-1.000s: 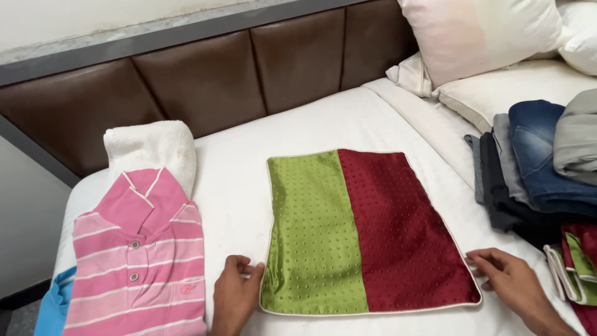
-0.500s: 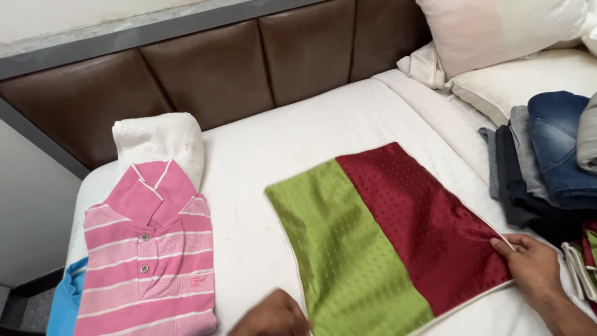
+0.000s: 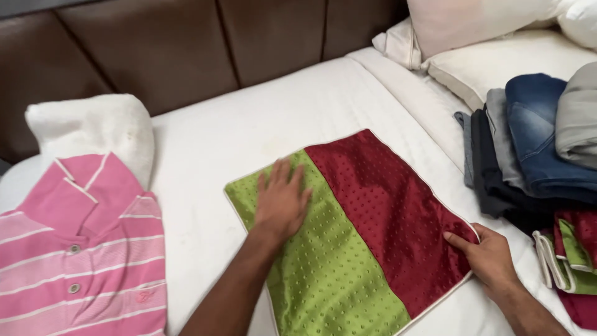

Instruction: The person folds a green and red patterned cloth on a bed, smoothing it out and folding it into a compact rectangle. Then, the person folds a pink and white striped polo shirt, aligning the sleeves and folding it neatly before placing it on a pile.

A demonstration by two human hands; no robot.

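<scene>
A flat cushion cover (image 3: 367, 205), half green and half dark red with a dotted weave and white piping, lies on the white bed sheet (image 3: 261, 118). My left hand (image 3: 281, 200) rests palm down, fingers spread, on the green half near its far edge. My right hand (image 3: 486, 254) pinches the near right corner of the red half between thumb and fingers.
A folded pink striped polo shirt (image 3: 74, 249) lies at the left, a white folded towel (image 3: 93, 127) behind it. A pile of jeans and dark clothes (image 3: 535, 149) sits at the right, more red-green covers (image 3: 569, 255) below it. Pillows (image 3: 497, 43) and a brown headboard (image 3: 186, 50) lie beyond.
My left hand has moved from the cover's near left edge up onto the green half. The cover has turned slightly. My right hand stays at the red corner.
</scene>
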